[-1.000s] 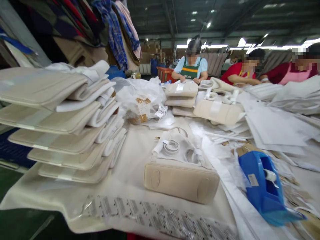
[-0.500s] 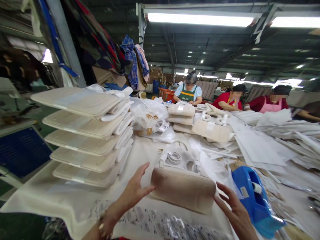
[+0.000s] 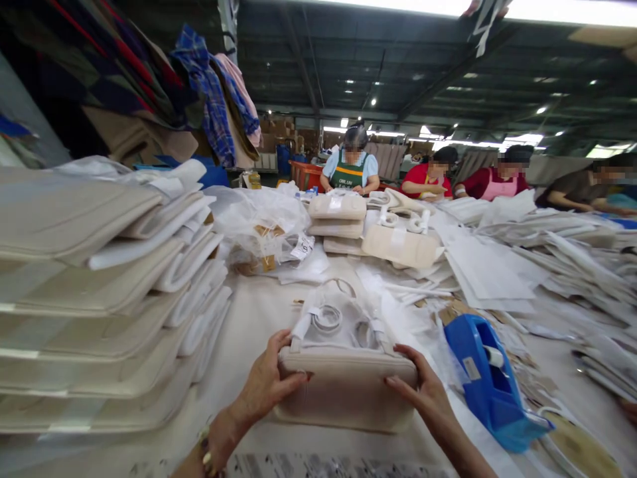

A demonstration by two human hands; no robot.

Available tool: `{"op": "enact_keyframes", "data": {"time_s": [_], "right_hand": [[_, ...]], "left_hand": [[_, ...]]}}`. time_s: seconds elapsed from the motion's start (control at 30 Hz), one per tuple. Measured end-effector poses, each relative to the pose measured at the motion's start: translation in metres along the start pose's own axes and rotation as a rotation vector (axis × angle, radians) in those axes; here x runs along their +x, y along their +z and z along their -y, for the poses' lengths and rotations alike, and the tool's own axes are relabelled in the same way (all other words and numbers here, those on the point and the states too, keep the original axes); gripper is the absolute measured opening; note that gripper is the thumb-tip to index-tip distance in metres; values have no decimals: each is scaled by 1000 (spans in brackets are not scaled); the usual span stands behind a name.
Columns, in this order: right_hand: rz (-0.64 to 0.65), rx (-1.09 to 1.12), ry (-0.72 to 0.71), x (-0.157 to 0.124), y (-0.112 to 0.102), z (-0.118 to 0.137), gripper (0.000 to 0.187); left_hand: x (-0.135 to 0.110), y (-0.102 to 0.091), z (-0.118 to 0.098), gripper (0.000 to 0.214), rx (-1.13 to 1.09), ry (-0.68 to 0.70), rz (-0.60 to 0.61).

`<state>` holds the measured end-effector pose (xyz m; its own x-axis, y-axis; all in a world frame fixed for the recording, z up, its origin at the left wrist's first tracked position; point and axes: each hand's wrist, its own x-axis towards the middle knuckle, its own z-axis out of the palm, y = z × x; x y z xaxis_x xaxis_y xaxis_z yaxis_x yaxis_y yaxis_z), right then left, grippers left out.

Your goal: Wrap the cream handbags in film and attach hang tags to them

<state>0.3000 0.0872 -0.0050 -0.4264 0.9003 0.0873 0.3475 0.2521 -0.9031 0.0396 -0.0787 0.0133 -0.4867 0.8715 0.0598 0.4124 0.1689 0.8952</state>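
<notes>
A beige handbag (image 3: 348, 392) stands on the cloth-covered table in front of me, its straps wrapped in white padding and coiled behind its top edge. My left hand (image 3: 271, 382) grips its left end, thumb on the front face and fingers over the upper corner. On the opposite end, my right hand (image 3: 418, 385) holds the bag the same way, thumb in front and fingers behind the corner. Close to my right hand stands a blue tape dispenser (image 3: 490, 385).
At the left rises a stack of flat beige bags (image 3: 99, 338) with wrapped straps. Crumpled clear plastic (image 3: 263, 222) lies farther back. More beige bags (image 3: 401, 245) rest beyond mine, and white sheets (image 3: 485, 265) pile at right. Several people work across the table, one in a green apron (image 3: 347, 174).
Both hands have closed in from beside the bag onto its two ends. The bag now stands more upright, its front face turned toward me. The view has shifted closer to the left stack.
</notes>
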Motion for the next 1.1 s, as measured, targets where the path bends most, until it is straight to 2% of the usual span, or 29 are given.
{"op": "enact_keyframes", "data": {"time_s": [0.1,0.2,0.3,0.4,0.47,0.53,0.63,0.73,0.83,1.0,1.1], "right_hand": [[16,-5,8,-2,2,5,62],[5,-2,4,-2,4,7,62],[-14,81,20,-1,2,4,58],[-10,102,56,1,-3,0,56],[11,38,62,1,-3,-3,56],[7,-2,63,-1,-1,-3,56],[-66,31,68,-5,8,0,55],[-126,68,48,-9,15,6,53],[-132,79,23,-11,18,9,52],[-139,79,25,-11,18,11,53],[-143,83,32,-10,19,8,54]], "left_hand": [[2,1,3,69,-31,-14,14],[1,0,4,69,-114,29,59],[-1,1,8,56,-297,45,73],[2,1,14,37,-560,-94,-36],[7,-1,15,30,-641,-189,-44],[14,-7,12,25,-648,-232,54],[23,-18,3,25,-632,-265,193],[29,-22,-6,33,-600,-279,222],[34,-18,-10,40,-599,-270,270],[42,-16,-7,41,-625,-279,414],[48,-19,-3,38,-612,-291,444]]}}
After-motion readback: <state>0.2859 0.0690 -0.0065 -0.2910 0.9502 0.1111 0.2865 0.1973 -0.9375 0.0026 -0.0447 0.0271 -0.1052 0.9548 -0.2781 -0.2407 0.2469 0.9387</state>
